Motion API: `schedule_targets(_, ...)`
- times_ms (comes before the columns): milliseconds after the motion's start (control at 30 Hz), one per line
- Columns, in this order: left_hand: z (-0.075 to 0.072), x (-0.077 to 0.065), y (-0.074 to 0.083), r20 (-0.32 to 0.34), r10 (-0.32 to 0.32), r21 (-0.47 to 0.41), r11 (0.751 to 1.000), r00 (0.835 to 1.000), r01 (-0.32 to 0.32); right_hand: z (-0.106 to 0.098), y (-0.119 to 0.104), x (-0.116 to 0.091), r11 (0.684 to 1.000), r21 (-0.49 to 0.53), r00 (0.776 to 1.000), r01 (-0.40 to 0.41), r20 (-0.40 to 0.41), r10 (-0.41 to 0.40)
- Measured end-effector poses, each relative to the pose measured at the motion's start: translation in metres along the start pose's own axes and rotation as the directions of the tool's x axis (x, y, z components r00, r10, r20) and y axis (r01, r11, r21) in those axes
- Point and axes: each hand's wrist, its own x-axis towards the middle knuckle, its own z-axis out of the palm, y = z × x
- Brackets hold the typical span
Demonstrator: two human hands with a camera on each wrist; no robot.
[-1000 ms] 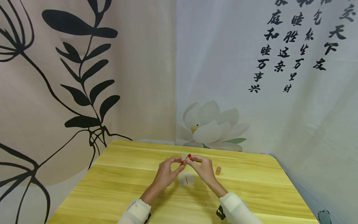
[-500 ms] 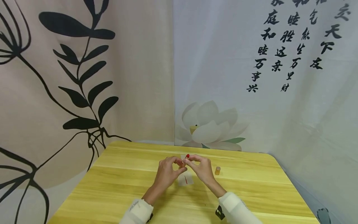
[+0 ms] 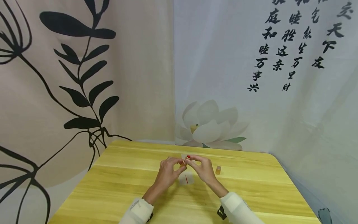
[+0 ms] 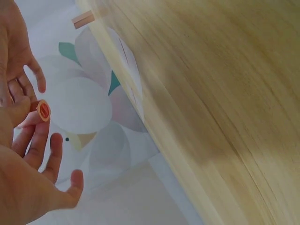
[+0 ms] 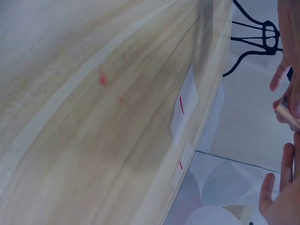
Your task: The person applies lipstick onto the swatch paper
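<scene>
Both hands meet above the table around a small copper-coloured lipstick point(image 3: 183, 163) with a red tip. My left hand point(image 3: 165, 174) grips its lower part between thumb and fingers. The right hand point(image 3: 204, 169) pinches it higher up, just below the red tip. In the left wrist view the round base of the lipstick point(image 4: 43, 110) shows a red label. Fingers hide most of the tube in the right wrist view. Below the hands lies a white paper piece point(image 3: 182, 180) with one red stroke. A copper-coloured cap point(image 3: 218, 170) stands to the right of the right hand.
A second paper piece point(image 5: 184, 164) with a red mark lies further back, partly behind the hands in the head view. The wooden table point(image 3: 117, 183) ends at a printed cloth backdrop point(image 3: 145, 77). A red smudge point(image 5: 102, 79) shows on the tabletop.
Both hands keep their hold on the lipstick, with only slight shifts. Less of the red tip shows than half a second ago. The cap and papers stay put.
</scene>
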Motion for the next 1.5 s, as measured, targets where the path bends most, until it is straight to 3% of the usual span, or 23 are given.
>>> schedule_targets(200, 0.002, -0.002, 0.003, 0.038, -0.042, 0.001, 0.999, 0.998, 0.042, -0.001, -0.002, -0.003, 0.999, 0.018, 0.999, -0.042, -0.031, 0.042)
schedule_targets(533, 0.003, 0.003, 0.007, -0.053, -0.062, 0.050, 0.997, 0.997, 0.065, 0.004, -0.010, -0.002, 0.996, 0.044, 0.995, -0.083, -0.056, 0.086)
schedule_targets(833, 0.003, 0.002, 0.007, -0.061, -0.021, 0.063, 0.998, 0.998, 0.025, 0.000, -0.007, -0.002, 0.999, 0.052, 1.000, -0.016, -0.009, 0.016)
schedule_targets(1200, 0.005, 0.002, 0.008, -0.012, -0.049, 0.036, 0.998, 0.999, 0.049, -0.004, -0.002, -0.003, 0.998, 0.046, 0.998, 0.040, 0.047, -0.042)
schedule_targets(1500, 0.005, 0.002, 0.007, 0.004, -0.036, 0.026, 0.999, 0.999, 0.035, -0.007, 0.001, -0.004, 0.997, 0.031, 0.994, 0.076, 0.079, -0.079)
